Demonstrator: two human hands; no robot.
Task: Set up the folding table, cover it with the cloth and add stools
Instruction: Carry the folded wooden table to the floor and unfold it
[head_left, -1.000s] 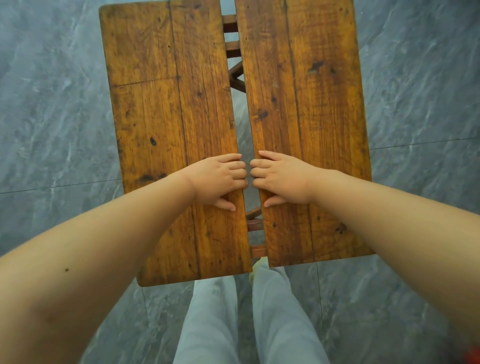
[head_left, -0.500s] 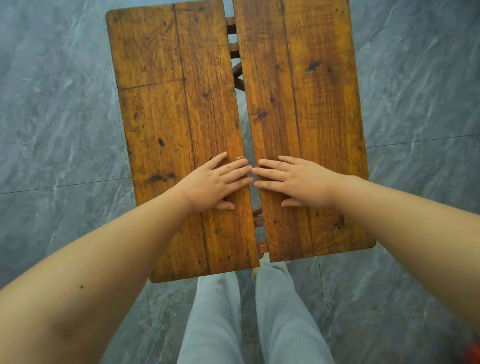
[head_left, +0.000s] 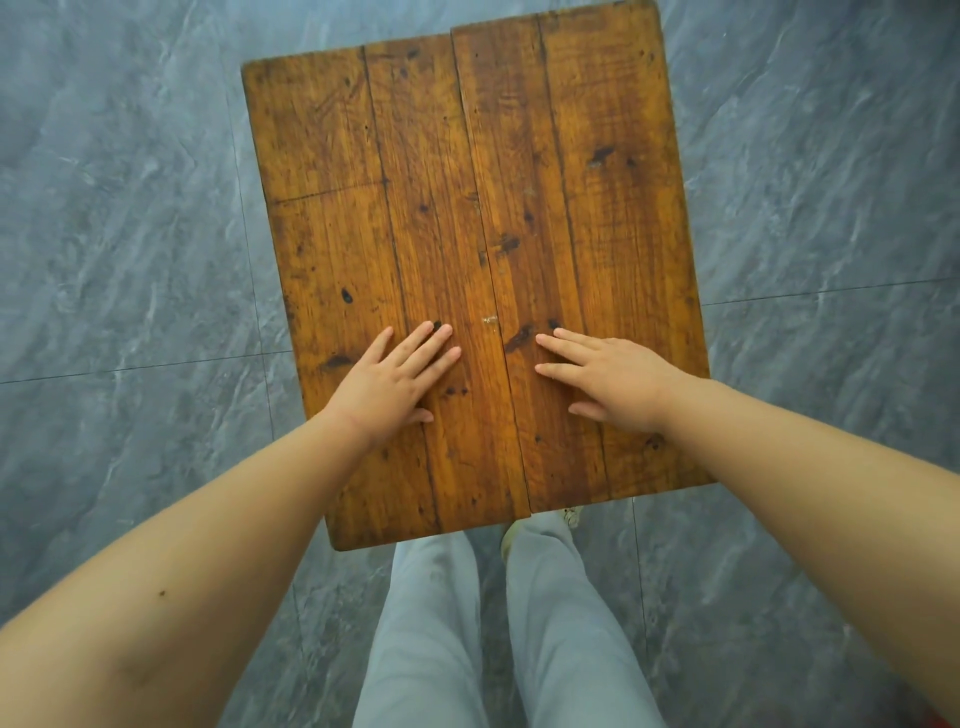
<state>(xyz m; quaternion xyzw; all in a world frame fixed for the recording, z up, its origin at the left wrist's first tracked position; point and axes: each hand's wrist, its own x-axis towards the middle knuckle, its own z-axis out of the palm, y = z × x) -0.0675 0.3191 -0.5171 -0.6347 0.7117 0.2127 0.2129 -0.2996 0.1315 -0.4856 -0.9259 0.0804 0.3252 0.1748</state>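
First, on the far left lies the floor (head_left: 130, 234), grey tiles with pale veins and thin joints. The bare left forearm comes up from the lower left corner and ends at the left hand (head_left: 387, 384). This hand lies flat, palm down, on the left half (head_left: 337, 208) of the tabletop. Its fingers (head_left: 434, 340) are straight and a little apart and they grip nothing. Their tips point toward the seam (head_left: 491, 291) but stop short of it.

The tabletop stands in the middle of the view, directly in front of the person, with floor on every side. It is opened out flat, and the two halves meet closely along the seam. The right half (head_left: 597, 218) sits a little farther from the person than the left one, so the near and far edges each make a small step. The wood is orange-brown and worn, with dark knots, stains and long board lines. Below the near edge are the legs in light grey trousers (head_left: 431, 623), and the tip of a pale shoe (head_left: 511, 535) shows between them.

On the right half the right hand (head_left: 618, 384) also rests flat, palm down. Its fingers (head_left: 561, 340) are straight and slightly spread, with nothing in them, and the tips are near the seam. The forearm runs off toward the right edge, over more floor.
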